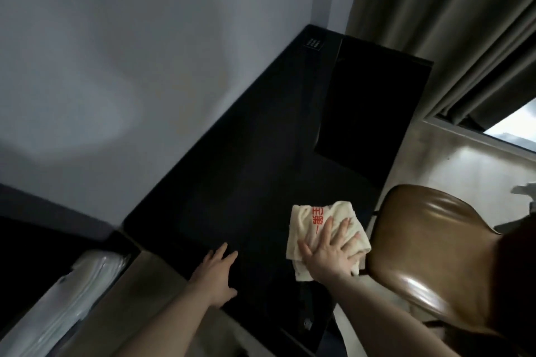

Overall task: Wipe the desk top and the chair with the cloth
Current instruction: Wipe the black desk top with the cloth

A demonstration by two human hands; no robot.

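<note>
Black desk top (232,171): I had right hand (333,255) spread flat on the cloth (316,220), left hand (217,275) relaxed beside it, chair (429,240) opposite.

Dim room, daylight from window (510,127) at far right, soft pale light patch on wall (87,113) at left, desk (232,182) near-black with no detail, glare streaks on chair (429,243), soft overall focus, wide-angle bending at edges
</note>
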